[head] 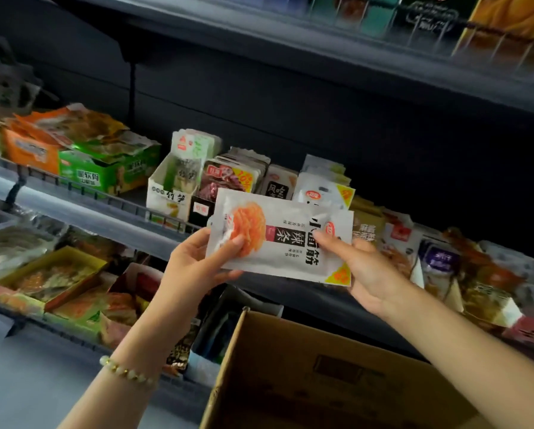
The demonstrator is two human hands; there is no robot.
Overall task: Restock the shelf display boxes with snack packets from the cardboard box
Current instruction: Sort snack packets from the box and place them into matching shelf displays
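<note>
"Below my forearms stands one cardboard box [321, 376]."
"And the snack packets [290, 243]?"
"Two at least, stacked flat. I judge them light, limp and slick. My left hand [194, 267] pinches one short end, my right hand [367, 270] the other. Sealed edges hold best."
"Going where?"
"Matching packets [324, 188] stand just behind, on the shelf [104, 196]."

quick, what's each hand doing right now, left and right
Left hand: closed, gripping the left end of the white latiao packets.
Right hand: closed, gripping the right end of the same packets.
</note>
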